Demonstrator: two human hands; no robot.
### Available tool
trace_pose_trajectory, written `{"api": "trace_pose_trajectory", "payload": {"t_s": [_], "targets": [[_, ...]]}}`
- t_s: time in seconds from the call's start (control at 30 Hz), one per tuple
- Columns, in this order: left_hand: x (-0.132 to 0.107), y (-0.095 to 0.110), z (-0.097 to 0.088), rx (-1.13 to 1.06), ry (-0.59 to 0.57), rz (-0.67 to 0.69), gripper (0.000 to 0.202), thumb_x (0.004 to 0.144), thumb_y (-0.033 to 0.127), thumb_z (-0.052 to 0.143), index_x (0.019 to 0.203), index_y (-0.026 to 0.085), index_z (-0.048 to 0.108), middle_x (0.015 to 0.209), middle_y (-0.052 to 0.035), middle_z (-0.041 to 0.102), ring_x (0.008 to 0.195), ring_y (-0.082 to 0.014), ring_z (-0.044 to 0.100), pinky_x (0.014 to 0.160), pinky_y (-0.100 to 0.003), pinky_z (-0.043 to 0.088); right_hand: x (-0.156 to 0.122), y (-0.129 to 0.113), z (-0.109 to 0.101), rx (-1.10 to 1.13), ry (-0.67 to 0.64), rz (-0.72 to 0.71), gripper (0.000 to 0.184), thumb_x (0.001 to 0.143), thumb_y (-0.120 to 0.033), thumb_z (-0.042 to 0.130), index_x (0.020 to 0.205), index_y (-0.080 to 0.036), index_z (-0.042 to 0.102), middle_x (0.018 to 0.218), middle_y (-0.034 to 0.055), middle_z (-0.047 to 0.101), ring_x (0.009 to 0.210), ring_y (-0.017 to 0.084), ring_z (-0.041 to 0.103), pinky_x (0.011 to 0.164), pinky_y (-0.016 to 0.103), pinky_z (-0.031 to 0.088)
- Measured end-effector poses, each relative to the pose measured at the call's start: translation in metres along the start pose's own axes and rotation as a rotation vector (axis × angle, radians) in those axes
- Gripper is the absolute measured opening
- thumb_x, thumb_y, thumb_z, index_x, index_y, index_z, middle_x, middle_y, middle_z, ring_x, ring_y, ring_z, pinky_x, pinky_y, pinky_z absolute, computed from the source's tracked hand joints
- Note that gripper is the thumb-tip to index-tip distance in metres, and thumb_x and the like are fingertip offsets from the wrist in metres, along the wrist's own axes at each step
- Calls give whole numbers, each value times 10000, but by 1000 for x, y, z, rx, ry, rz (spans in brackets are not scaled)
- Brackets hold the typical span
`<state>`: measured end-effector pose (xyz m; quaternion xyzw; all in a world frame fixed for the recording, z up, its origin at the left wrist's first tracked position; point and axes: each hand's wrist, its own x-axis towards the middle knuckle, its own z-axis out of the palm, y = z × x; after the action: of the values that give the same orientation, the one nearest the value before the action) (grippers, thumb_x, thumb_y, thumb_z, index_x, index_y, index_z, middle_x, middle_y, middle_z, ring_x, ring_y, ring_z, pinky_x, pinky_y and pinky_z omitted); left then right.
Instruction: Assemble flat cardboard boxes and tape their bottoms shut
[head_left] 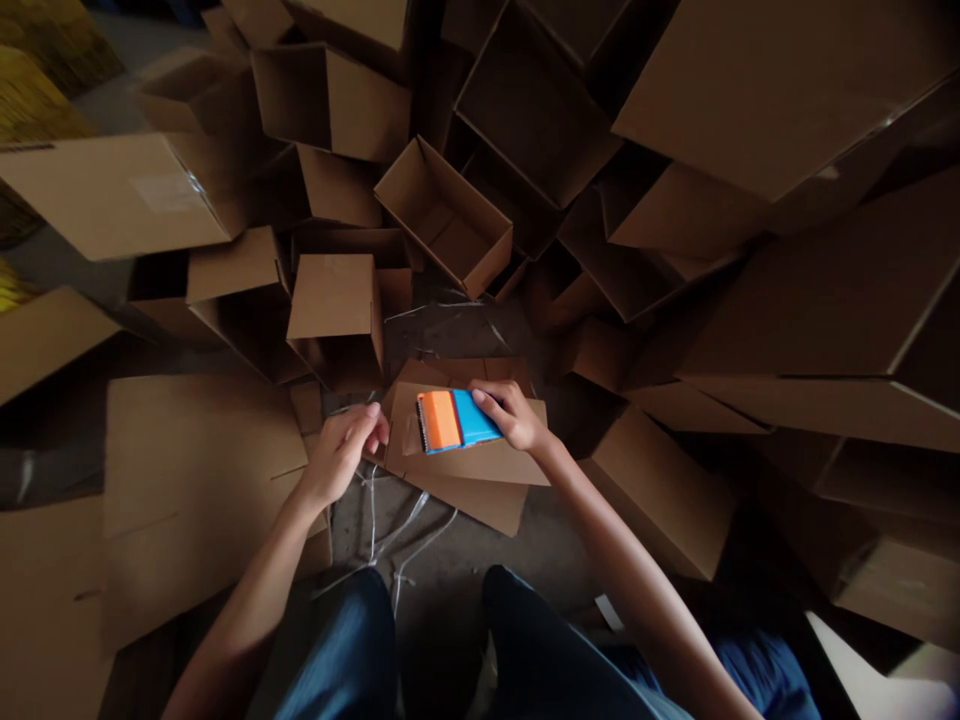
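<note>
My right hand (510, 415) is wrapped round the blue end of a blue and orange tape dispenser (442, 420). Its dark toothed edge points left, over a flat piece of brown cardboard (472, 465). A pale, shiny patch like clear tape (411, 437) shows on the cardboard beside the teeth. My left hand (349, 450) is at the left edge of the cardboard, its fingers curled in. Whether it pinches anything there I cannot make out. More flat cardboard (491, 503) lies beneath the top piece, between my knees and the boxes.
Open cardboard boxes crowd the far side, among them a tilted one (450, 220) and a smaller one (334, 295). Large boxes (810, 290) rise at the right. A flat-sided carton (199, 500) stands at the left. White plastic strings (405, 520) litter the floor.
</note>
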<state>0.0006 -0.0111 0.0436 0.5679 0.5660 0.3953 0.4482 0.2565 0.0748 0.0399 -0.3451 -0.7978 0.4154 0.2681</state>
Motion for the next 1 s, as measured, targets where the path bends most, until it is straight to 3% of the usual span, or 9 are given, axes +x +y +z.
{"api": "trace_pose_trajectory", "payload": {"t_s": [0.13, 0.23, 0.47, 0.8, 1.0], "targets": [[-1, -6, 5, -135, -190, -128, 569, 948, 591, 328, 749, 186, 676, 677, -26, 638, 702, -171, 585, 709, -293, 414, 0, 0, 0, 0, 3, -2, 457, 991, -535, 327, 669, -212, 351, 617, -41, 365, 564, 109, 375, 583, 274, 279], [-1, -9, 13, -259, -234, -167, 560, 914, 619, 389, 742, 178, 688, 688, -37, 659, 689, -172, 587, 681, -292, 415, 0, 0, 0, 3, 3, -7, 454, 994, -526, 330, 666, -213, 345, 614, -43, 360, 558, 108, 373, 581, 274, 277], [2, -7, 27, -331, -62, -114, 476, 784, 595, 635, 558, 180, 577, 560, -3, 559, 589, -143, 493, 601, -278, 380, 0, -2, 0, -11, -5, 19, 460, 989, -543, 324, 667, -215, 346, 615, -40, 362, 562, 114, 383, 586, 275, 284], [5, -1, 27, -296, 48, -72, 489, 787, 564, 640, 513, 195, 474, 513, 35, 457, 555, -119, 422, 574, -259, 333, -2, -6, 5, -38, 36, 37, 446, 1003, -514, 317, 675, -214, 349, 625, -40, 388, 569, 111, 400, 592, 267, 284], [13, -5, 27, -248, 125, -56, 534, 761, 610, 632, 499, 204, 405, 498, 49, 378, 523, -110, 343, 527, -253, 278, -8, -17, 13, -137, 103, 100, 442, 1000, -527, 321, 740, -203, 470, 685, -10, 522, 621, 131, 497, 610, 261, 305]]}}
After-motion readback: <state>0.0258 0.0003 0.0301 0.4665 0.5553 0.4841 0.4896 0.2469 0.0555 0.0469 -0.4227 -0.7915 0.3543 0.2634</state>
